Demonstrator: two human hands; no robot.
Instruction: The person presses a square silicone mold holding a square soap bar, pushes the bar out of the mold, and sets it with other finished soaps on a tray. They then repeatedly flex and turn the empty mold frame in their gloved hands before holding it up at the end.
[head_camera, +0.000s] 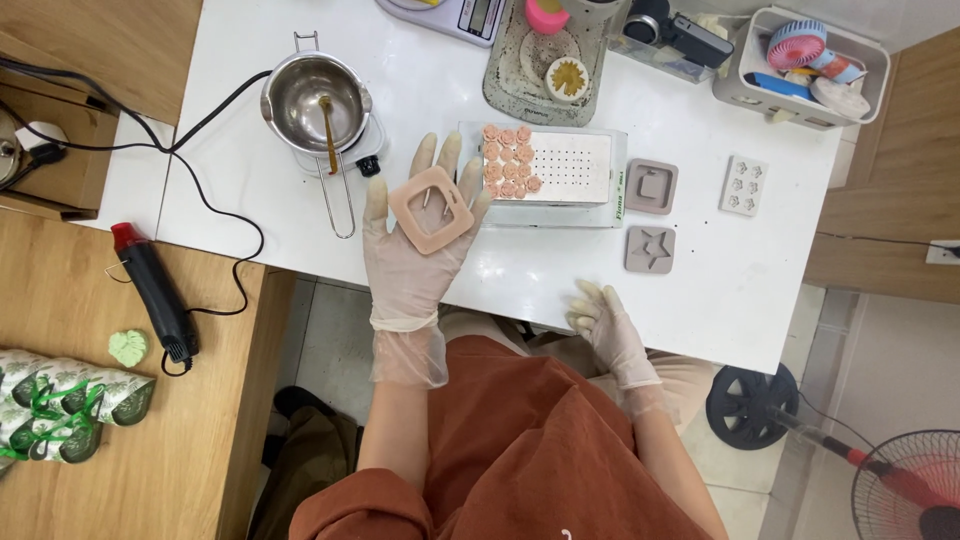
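Left hand, fingers spread flat, carries pink square mould over table's front edge. Right hand rests loosely open, empty, on that edge. Approx. a dozen pink flowers already on white tray; grey moulds untouched.

Palm of the left hand is hidden behind the pink mould resting on it. Beyond its fingertips, the white tray carries small pink pieces too small to tell in shape. Scale is cut off by the top edge; fan by the lower right corner. Right hand fingertips curl at the table edge, contact unclear.
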